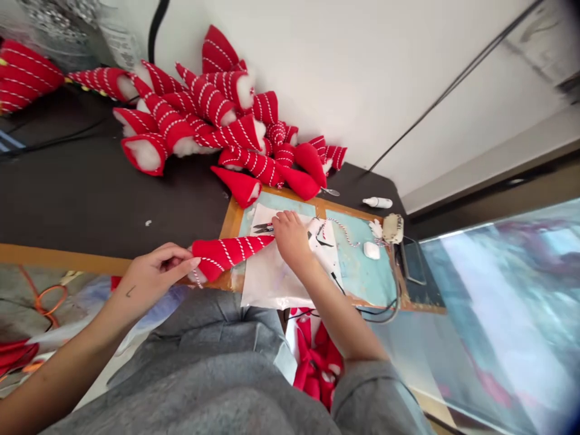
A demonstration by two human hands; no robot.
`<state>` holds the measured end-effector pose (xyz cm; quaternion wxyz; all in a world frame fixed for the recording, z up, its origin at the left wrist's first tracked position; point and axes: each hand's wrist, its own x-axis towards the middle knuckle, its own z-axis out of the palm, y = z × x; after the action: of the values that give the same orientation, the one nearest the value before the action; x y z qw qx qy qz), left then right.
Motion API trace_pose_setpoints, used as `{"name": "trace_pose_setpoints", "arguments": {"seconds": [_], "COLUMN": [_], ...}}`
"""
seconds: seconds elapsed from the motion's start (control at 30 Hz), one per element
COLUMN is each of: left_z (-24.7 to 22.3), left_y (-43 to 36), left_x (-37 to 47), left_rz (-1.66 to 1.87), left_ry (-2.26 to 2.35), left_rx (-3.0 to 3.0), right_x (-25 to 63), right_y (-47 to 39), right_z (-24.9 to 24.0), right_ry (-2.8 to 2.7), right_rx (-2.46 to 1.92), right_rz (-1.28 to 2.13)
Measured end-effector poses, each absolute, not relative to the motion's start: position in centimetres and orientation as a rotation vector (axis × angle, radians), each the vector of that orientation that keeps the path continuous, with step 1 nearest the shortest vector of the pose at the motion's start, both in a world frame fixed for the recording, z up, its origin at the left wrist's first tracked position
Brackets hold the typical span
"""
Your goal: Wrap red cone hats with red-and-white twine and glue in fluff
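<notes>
Head view: left hand (158, 270) pinches red cone (229, 254); right hand (292, 238), grip hidden, seemingly likewise.

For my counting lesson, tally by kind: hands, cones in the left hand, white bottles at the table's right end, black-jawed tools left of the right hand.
Bare left hand and right hand: 2
Striped red cloth cone: 1
White plastic bottle: 1
Black-jawed metal tool: 1
Total: 5

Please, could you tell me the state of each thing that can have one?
Striped red cone: wrapped, wide end held by left hand.
Right hand: at the cone's tip, grip hidden.
Black snips: lying, blades apart.
Plain red cone: unwrapped, stuffed, on its side.
White bottle: on its side.
Twisted cord: loose on blue mat.
Cone pile: mostly wrapped, stuffing showing.
</notes>
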<state>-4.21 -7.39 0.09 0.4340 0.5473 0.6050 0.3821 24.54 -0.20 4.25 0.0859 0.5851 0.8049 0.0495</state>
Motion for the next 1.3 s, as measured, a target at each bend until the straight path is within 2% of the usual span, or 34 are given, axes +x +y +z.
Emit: {"name": "trace_pose_setpoints", "arguments": {"seconds": [0.23, 0.6, 0.8, 1.1, 1.17, 1.23, 1.3], "left_z": [0.7, 0.9, 1.3, 0.3, 0.1, 0.0, 0.0], "left_y": [-8.1, -8.1, -7.5, -7.5, -7.6, -7.6, -7.6], "left_x": [-4.9, -4.4, -4.8, -5.1, -4.9, -4.9, -4.8], "left_rz": [0.907, 0.848, 0.814, 0.801, 0.809, 0.817, 0.821], "left_ry": [1.228, 1.193, 1.22, 1.203, 1.182, 1.17, 1.165], "left_rx": [1.322, 1.176, 1.324, 1.476, 1.412, 1.375, 1.363], "right_x": [25.4, 25.9, 25.4, 27.9, 27.0, 24.7, 21.5], "right_y": [1.5, -0.2, 1.4, -0.1, -2.7, -5.8, -8.6], "right_z": [4.2, 5.1, 4.1, 5.3, 5.4, 5.3, 4.8], "right_ry": [2.393, 2.418, 2.496, 2.618, 2.698, 2.885, 3.0], "right_rx": [1.703, 1.66, 1.602, 1.997, 2.135, 2.27, 2.213], "right_rz": [0.118, 0.008, -0.092, -0.127, -0.213, -0.574, -0.937]}}
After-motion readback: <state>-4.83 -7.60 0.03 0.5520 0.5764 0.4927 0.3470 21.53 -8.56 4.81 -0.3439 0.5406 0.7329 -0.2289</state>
